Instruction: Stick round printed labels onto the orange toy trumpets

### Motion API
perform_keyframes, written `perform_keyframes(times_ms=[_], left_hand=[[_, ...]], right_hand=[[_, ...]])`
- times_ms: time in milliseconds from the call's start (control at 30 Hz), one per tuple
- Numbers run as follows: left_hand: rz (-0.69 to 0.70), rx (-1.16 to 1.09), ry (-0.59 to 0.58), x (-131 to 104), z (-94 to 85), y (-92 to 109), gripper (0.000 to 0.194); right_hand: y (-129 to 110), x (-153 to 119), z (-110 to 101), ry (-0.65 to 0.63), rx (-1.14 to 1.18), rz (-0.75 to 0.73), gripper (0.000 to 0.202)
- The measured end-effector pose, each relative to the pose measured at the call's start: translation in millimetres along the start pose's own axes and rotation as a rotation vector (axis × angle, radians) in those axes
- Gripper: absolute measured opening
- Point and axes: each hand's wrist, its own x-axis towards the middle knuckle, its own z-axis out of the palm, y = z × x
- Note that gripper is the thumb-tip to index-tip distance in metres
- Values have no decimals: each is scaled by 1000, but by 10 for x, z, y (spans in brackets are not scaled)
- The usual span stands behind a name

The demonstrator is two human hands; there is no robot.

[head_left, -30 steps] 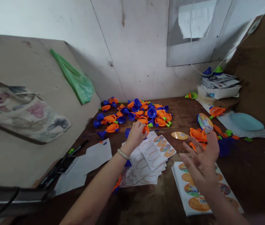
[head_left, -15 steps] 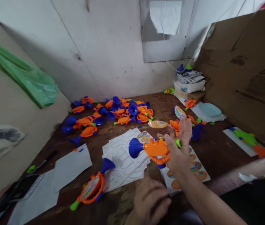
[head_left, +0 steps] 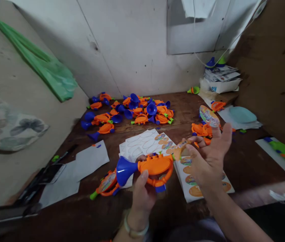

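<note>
My left hand point(head_left: 144, 193) grips an orange toy trumpet point(head_left: 156, 165) with a blue bell pointing left; its flat oval side faces up without a sticker. Thumb and forefinger of my right hand point(head_left: 205, 158) pinch an orange oval sticker point(head_left: 182, 148) near the trumpet's mouthpiece end. Another oval sticker point(head_left: 209, 116), with a colourful print, clings to a raised fingertip of that hand. Below it are sticker sheets point(head_left: 190, 195). A second trumpet point(head_left: 107, 183), bearing a printed sticker, lies left of the held one. Used backing sheets point(head_left: 142, 141) are spread behind the held trumpet.
Several orange and blue trumpets point(head_left: 141, 119) are heaped at the back of the brown table point(head_left: 182, 101). White papers point(head_left: 92, 159) lie at left. At right are a light blue dish point(head_left: 243, 115), a green toy point(head_left: 283, 151) and a cardboard wall point(head_left: 271, 67). A green bag point(head_left: 61, 80) hangs at left.
My left hand has risen and taken hold of the trumpet, which my right hand held before. The trumpet is lower and further left. My right hand now pinches the orange sticker. The view has shifted.
</note>
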Motion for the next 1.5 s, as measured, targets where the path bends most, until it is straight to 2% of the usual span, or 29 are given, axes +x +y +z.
perform_keyframes(times_ms=[67, 133, 233, 300, 400, 467, 600, 700, 867, 1067, 1200, 1400, 1500], left_hand=[[-2, -30, 14, -7, 12, -18, 78], [34, -46, -22, -28, 20, -51, 76], [180, -6, -158, -62, 16, -94, 60], [303, 56, -244, -73, 8, -106, 59], [441, 144, -278, -61, 10, -103, 60], [500, 162, -273, -34, 23, -96, 60], [602, 182, -341, 42, 35, -90, 60], [633, 215, -356, 79, 27, -95, 53], [662, 270, -322, 92, 32, -95, 45], [642, 307, -340, 107, 70, -90, 40], [652, 316, -317, 114, 79, -114, 41], [640, 288, -365, 89, 124, -81, 39], [642, 295, -345, 84, 150, -74, 38]], right_hand=[[-51, -9, -3, -8, -10, 21, 97], [-108, -59, 11, -42, 1, 87, 101], [-171, -179, 57, -89, 58, 180, 104], [-192, -256, 92, -103, 125, 220, 103], [-214, -311, 117, -149, 204, 273, 101], [-244, -294, 108, -176, 245, 371, 103], [-327, -193, 78, -166, 331, 685, 118], [-338, -134, 74, -156, 391, 779, 122], [-258, -95, 41, -186, 402, 791, 119], [-178, -77, -23, -259, 355, 715, 112], [-165, -83, -34, -257, 347, 708, 113], [-193, -65, -34, -240, 344, 714, 114], [-213, -50, -34, -232, 342, 730, 115]])
